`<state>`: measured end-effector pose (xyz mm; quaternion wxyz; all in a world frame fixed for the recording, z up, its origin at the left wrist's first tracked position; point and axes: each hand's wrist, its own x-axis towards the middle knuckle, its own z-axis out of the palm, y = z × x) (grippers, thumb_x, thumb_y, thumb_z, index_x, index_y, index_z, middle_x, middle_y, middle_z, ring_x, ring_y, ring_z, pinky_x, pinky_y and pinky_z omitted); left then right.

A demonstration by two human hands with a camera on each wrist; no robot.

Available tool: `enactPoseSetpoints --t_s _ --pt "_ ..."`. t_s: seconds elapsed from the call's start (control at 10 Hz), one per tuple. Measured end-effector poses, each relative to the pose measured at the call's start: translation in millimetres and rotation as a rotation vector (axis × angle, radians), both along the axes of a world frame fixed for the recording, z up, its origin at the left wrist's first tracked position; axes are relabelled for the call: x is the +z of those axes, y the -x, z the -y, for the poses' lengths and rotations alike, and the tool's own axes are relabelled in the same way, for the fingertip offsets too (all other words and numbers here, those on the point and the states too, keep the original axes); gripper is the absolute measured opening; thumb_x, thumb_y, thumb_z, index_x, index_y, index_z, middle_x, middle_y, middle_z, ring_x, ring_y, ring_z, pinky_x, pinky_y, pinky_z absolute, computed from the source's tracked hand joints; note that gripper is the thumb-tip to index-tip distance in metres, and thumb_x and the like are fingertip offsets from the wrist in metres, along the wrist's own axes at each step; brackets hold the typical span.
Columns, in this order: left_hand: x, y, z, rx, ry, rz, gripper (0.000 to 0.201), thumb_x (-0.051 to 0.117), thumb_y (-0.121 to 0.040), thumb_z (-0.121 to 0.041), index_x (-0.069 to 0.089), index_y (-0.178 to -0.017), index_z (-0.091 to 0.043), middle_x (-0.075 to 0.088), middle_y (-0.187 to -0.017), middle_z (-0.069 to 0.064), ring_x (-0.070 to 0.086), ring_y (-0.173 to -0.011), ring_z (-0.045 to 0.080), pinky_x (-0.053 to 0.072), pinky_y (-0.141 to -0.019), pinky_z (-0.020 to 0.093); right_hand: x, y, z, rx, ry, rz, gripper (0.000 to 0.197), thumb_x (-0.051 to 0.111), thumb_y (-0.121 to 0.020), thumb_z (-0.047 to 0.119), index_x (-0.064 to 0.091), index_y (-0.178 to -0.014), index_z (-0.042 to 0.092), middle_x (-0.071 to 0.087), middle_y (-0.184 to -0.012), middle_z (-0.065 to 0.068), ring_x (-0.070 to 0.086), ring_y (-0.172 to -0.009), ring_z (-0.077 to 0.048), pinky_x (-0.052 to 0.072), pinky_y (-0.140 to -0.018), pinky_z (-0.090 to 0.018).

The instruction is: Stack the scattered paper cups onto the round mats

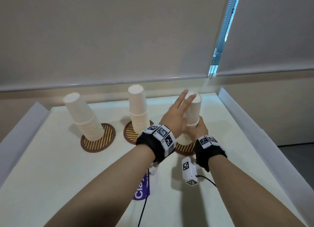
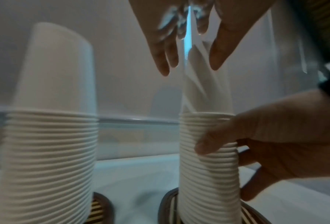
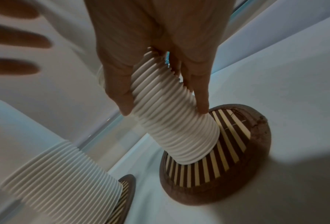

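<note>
Three stacks of upside-down white paper cups stand on round striped mats. The left stack [image 1: 83, 117] leans on its mat [image 1: 108, 138], and the middle stack [image 1: 138, 111] stands on the middle mat [image 1: 129, 135]. My right hand [image 1: 200, 129] grips the ribbed rims of the right stack [image 1: 193, 109] on the right mat [image 1: 185, 149]. In the right wrist view its fingers [image 3: 196, 91] and thumb curl round that stack [image 3: 175, 133]. My left hand [image 1: 178, 111] is open, with straight fingers [image 2: 166, 60] lying along the top cup's side.
The table has raised white side walls [image 1: 254, 124] and a ledge along the back wall. A purple printed card [image 1: 141, 191] and a white tagged device [image 1: 188, 170] with a black cable lie near the front, under my wrists.
</note>
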<state>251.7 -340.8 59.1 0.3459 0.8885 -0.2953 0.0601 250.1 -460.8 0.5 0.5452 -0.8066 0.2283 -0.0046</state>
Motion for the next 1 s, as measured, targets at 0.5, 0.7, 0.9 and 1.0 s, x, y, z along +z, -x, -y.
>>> enactPoseSetpoints --t_s 0.5,0.7,0.9,1.0 --pt "-99 -30 -137 0.265 -0.581 -0.454 0.04 0.055 -0.084 -0.014 0.06 -0.124 -0.018 0.057 -0.128 0.002 0.054 -0.115 0.021 0.043 -0.099 0.03 -15 -58 -11 -0.033 -0.042 0.059 0.083 0.081 -0.066 0.015 0.036 -0.136 0.024 0.055 -0.132 -0.005 0.05 -0.122 -0.03 0.04 -0.101 -0.041" --pt "-103 -32 -143 0.279 -0.558 -0.427 0.044 0.054 -0.086 -0.013 0.056 -0.129 -0.019 0.056 -0.131 0.002 0.052 -0.119 0.019 0.042 -0.101 0.026 -12 -63 -16 -0.031 -0.021 0.029 0.086 0.082 -0.066 0.017 0.035 -0.137 0.023 0.055 -0.132 -0.005 0.05 -0.122 -0.031 0.04 -0.101 -0.041" --pt "-92 -19 -145 0.337 -0.423 -0.477 0.044 0.057 -0.086 -0.017 0.055 -0.13 -0.018 0.057 -0.13 0.002 0.053 -0.119 0.019 0.04 -0.1 0.025 -9 -45 -13 0.1 0.163 -0.272 0.078 0.078 -0.069 0.024 0.04 -0.134 0.007 0.057 -0.127 -0.013 0.057 -0.113 -0.03 0.046 -0.094 -0.035" --pt "-83 -11 -152 0.384 -0.409 -0.492 0.04 0.058 -0.087 -0.018 0.056 -0.127 -0.017 0.056 -0.13 0.003 0.053 -0.118 0.019 0.041 -0.1 0.026 -8 -32 -12 0.183 0.25 -0.324 0.066 0.075 -0.074 0.02 0.046 -0.131 0.004 0.059 -0.124 -0.013 0.059 -0.111 -0.029 0.047 -0.096 -0.032"
